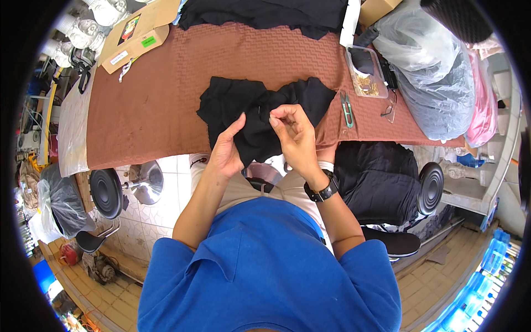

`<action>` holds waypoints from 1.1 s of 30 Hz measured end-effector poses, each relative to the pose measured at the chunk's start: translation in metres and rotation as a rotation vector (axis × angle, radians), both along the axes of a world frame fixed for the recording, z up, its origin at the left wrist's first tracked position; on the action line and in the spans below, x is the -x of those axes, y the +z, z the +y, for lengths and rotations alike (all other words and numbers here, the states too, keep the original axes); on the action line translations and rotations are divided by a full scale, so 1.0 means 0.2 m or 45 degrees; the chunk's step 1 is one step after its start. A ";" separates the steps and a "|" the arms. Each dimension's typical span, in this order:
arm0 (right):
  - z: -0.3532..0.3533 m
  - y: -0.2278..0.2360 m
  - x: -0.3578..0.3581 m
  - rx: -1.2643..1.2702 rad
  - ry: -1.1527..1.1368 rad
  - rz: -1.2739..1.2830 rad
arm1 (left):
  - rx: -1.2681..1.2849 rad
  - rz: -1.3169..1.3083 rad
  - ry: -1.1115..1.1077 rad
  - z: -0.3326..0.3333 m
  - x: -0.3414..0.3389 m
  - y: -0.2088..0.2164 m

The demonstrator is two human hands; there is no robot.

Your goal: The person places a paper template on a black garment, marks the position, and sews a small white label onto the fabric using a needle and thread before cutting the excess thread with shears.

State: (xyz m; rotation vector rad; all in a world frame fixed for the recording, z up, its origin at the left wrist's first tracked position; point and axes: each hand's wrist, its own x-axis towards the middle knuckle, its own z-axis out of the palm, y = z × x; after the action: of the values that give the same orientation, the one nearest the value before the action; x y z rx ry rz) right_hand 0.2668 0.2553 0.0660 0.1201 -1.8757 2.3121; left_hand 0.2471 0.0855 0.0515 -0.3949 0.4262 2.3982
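A piece of black cloth [238, 99] lies bunched at the front edge of the table and hangs partly over it. My left hand [228, 146] is closed on its left side, thumb on top and fingers hidden beneath the fabric. Over the cloth's middle, my right hand [296, 135] makes a pinch with thumb and forefinger; whatever is between the tips is too small to make out. A thin pale mark shows on the cloth just left of those fingertips. To the right of the cloth lie green-handled thread snips [347, 109].
A clear plastic box [380, 83] with small gold-coloured pieces stands at the right, near eyeglasses [390, 108]. Large plastic bags [437, 83] fill the right end. More black fabric [265, 14] lies at the far edge; a cardboard box [135, 36] sits far left on the brown tablecloth [149, 110].
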 end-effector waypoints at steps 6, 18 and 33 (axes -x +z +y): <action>0.07 0.03 -0.02 -0.189 -0.094 0.146 | 0.144 0.075 -0.069 0.01 0.01 0.06; 0.10 0.19 0.03 -0.830 -0.468 0.403 | 0.712 0.493 0.327 0.18 -0.05 0.17; 0.08 0.31 0.07 -0.604 -0.360 0.715 | 0.612 0.471 0.349 0.18 -0.05 0.19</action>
State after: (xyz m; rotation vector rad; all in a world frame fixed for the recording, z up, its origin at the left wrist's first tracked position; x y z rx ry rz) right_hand 0.2529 0.2714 0.1278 0.4700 -1.9269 1.4221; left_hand 0.2564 0.1214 0.0891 -0.2220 1.1955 2.6253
